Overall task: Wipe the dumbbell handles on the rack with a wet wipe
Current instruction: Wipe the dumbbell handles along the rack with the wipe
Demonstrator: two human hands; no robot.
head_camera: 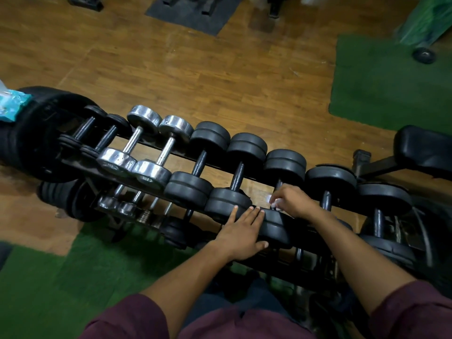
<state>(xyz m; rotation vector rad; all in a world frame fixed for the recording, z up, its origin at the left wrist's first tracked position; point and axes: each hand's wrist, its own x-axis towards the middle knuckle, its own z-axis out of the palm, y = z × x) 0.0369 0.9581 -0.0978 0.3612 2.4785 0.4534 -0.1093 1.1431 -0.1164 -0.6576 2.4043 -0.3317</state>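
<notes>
From my seat I see the rack [151, 152] running slantwise from upper left to lower right, its top tier carrying a row of dumbbells laid crosswise: two small black ones at the left end, then two chrome dumbbells [146, 145], then a run of black rubber-plated ones growing bulkier toward the right. A lower tier holds more small chrome and black dumbbells, partly hidden beneath the upper row. My right hand [292, 203] is curled round the handle [278, 185] of the third black dumbbell from the chrome pair, its grip clamped on a wet wipe [272, 200], which shows only as a small pale crumple poking out beside the fingers, pressed against the dark bar between the two plates. My left hand [241, 232] lies flat with fingers straight, its grip apart, resting on the near plate [275, 228] of that same dumbbell. At the far left, a pale blue wipe packet [12, 105] sits atop a stack of black weight plates [41, 133]; I cannot tell whether it is open. The rack stands on a wooden floor [195, 77] with green mats [386, 86] nearby, and a black padded bench [423, 150] is at the right.
</notes>
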